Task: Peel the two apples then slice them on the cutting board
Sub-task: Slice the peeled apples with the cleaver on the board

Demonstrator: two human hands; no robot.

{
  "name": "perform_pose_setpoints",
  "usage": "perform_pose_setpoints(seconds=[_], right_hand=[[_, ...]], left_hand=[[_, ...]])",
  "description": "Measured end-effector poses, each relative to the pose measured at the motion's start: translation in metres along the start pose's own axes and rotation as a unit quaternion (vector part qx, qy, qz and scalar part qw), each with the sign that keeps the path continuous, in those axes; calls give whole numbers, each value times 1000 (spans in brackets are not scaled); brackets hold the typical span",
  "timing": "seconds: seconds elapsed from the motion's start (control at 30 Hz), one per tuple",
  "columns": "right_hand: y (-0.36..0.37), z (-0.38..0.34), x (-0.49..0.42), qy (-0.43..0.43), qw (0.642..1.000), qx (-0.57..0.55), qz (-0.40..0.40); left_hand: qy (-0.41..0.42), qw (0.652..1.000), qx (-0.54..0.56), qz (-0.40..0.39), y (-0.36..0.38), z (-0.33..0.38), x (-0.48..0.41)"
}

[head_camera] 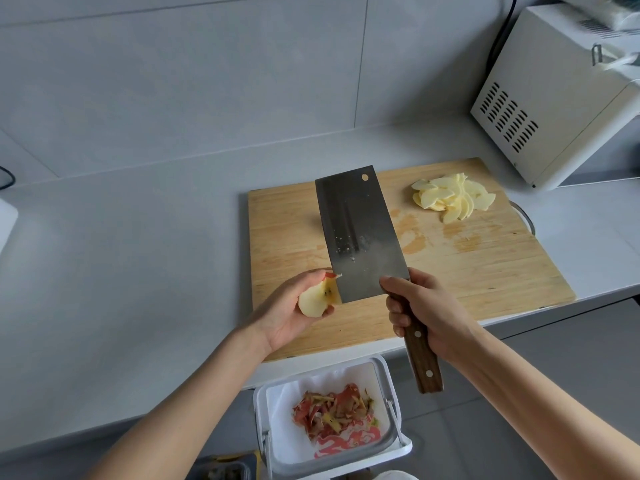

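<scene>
As the head view looks down, the cutting board (485, 265) lies at the front edge of the counter (138, 254), its near-left corner above a bin (259, 410) of red peels (332, 410). Apple slices (453, 199) are heaped at the board's far right, near a white oven (561, 109); stained wood separates them from the cleaver (360, 230). Left hand (287, 313), palm up, cups a mostly peeled apple piece (317, 296) against the blade's left edge. Right hand (426, 313) wraps the wooden handle, blade pointing away.

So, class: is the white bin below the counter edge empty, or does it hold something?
Not empty: the bin holds a loose heap of red and yellowish apple peelings.
</scene>
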State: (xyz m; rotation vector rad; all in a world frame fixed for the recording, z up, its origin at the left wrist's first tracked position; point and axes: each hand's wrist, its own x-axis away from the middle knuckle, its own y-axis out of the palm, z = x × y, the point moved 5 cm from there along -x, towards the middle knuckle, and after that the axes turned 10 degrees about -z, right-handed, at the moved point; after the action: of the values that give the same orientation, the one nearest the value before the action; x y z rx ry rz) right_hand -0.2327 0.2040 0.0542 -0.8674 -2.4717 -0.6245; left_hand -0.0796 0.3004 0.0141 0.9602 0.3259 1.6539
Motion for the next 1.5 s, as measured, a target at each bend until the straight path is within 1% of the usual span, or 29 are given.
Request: perform_pose_setpoints(seconds=[0.1, 0.17, 0.27, 0.43, 0.57, 0.7, 1.0, 1.13, 1.5], right_hand=[[3, 0, 0, -8, 1000, 1, 8], [3, -1, 1, -24, 1000, 4, 15], [-2, -4, 5, -42, 999, 10, 28], [-3, -6, 7, -40, 999, 12, 25], [-4, -7, 9, -49, 998, 29, 33], [-3, -8, 9, -51, 997, 37, 37], [-3, -7, 5, -31, 998, 51, 30], [-4, -8, 4, -21, 997, 66, 20], [0, -6, 1, -19, 999, 45, 19]], left_hand=[[0, 996, -78, -43, 11, 0, 0], [4, 997, -67, -48, 12, -3, 0], [15, 999, -12, -36, 5, -3, 0], [15, 999, 1, -45, 3, -2, 0], [8, 998, -21, -63, 5, 0, 1], [-3, 998, -28, -64, 5, 0, -1], [-23, 993, -90, -71, 4, 5, -1], [-28, 991, -116, -61, 0, 7, -3], [-20, 993, -98, -63, -1, 9, -10]])
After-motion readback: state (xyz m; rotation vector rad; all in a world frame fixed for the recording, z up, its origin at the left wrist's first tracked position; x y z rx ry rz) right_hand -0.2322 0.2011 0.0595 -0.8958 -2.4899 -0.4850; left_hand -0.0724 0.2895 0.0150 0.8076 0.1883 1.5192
